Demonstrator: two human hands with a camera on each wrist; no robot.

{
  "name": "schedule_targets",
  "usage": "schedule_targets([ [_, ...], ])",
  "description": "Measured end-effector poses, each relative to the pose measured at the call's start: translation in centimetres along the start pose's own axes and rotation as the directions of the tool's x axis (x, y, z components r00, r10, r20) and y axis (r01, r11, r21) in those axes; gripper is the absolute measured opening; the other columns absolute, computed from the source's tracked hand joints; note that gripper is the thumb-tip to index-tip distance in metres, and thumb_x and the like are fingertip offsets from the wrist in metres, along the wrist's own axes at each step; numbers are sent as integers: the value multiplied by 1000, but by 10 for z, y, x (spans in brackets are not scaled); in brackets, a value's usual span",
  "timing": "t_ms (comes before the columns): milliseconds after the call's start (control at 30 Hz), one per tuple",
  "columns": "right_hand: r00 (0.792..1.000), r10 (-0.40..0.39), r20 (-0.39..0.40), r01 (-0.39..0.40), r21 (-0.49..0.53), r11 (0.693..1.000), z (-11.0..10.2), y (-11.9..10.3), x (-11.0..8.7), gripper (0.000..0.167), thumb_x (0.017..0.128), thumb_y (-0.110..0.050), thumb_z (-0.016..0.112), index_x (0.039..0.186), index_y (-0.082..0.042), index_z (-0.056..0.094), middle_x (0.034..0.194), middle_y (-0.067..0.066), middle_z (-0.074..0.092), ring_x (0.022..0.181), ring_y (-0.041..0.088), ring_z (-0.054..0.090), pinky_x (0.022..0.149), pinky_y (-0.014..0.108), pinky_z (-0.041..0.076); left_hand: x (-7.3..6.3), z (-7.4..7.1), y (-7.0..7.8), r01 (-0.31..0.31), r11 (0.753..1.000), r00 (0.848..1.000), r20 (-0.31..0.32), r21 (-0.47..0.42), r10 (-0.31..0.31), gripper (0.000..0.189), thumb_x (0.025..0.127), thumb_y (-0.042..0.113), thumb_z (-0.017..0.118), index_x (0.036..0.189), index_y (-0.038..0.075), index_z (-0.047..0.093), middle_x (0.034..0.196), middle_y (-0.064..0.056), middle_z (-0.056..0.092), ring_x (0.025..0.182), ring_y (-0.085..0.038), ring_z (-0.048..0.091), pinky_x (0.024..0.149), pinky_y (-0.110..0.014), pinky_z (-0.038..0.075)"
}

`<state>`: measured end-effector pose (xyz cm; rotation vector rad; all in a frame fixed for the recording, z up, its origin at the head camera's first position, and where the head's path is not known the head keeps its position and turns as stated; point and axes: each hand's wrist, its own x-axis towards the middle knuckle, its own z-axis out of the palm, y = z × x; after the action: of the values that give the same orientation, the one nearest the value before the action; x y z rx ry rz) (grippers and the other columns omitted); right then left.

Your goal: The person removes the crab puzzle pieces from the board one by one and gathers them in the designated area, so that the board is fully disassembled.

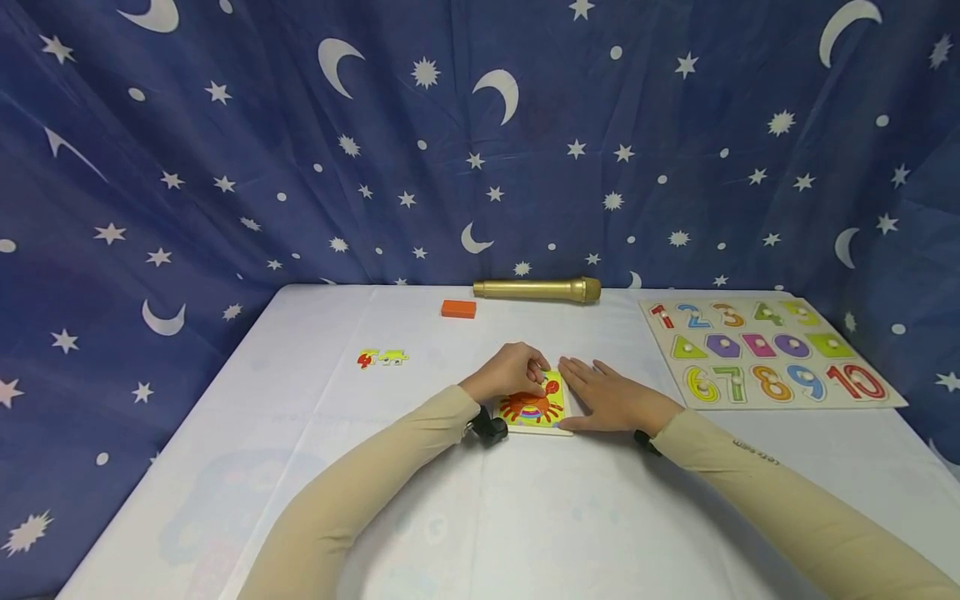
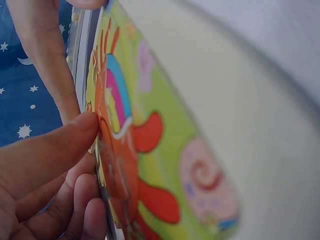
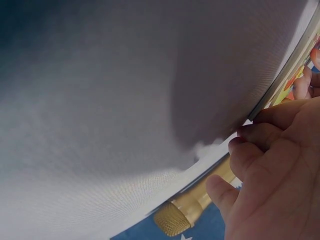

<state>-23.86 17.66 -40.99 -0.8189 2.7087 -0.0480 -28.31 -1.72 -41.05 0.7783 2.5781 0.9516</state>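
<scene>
My left hand pinches crab puzzle, right hand straight-fingered against it; board by counter's right edge reads 1–10.

A deep blue curtain hangs in soft folds before me, printed with white moons, stars and dots, closing in both sides of the bench, whose white cover shows faint creases under even light.
</scene>
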Motion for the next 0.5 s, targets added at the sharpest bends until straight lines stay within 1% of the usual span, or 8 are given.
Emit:
schedule_targets([
  [167, 1000, 1, 5, -1, 6, 1000, -1, 0, 1, 99, 84, -66, 51, 149, 0, 17, 156, 16, 18, 145, 31, 17, 116, 54, 13, 2, -1, 0, 12, 1000, 1000, 5, -4, -12, 35, 73, 9, 80, 105, 0, 68, 77, -4, 67, 66, -5, 54, 63, -12, 46],
  [267, 1000, 2, 7, -2, 6, 1000, -1, 0, 1, 99, 84, -66, 51, 149, 0, 17, 156, 17, 18, 145, 32, 17, 116, 54, 13, 1, -2, 1, 15, 1000, 1000, 2, 27, -15, 34, 73, 12, 80, 103, 2, 69, 77, -3, 65, 68, -6, 52, 64, -14, 44],
  [400, 1000, 4, 7, -4, 5, 1000, -1, 0, 1, 99, 83, -67, 50, 149, 0, 17, 156, 17, 18, 145, 31, 17, 116, 53, 13, 1, -2, 2, 16, 995, 1000, -11, 94, -15, 34, 73, 16, 81, 103, 6, 70, 86, -2, 66, 76, -9, 51, 71, -17, 43],
  [500, 1000, 1, 4, -1, 5, 1000, 0, 0, 0, 99, 83, -67, 50, 149, 0, 18, 156, 16, 18, 145, 31, 17, 116, 53, 13, 1, -1, 2, 13, 993, 1000, -22, 121, -11, 34, 73, 17, 81, 104, 7, 70, 93, -3, 68, 81, -10, 53, 74, -18, 44],
])
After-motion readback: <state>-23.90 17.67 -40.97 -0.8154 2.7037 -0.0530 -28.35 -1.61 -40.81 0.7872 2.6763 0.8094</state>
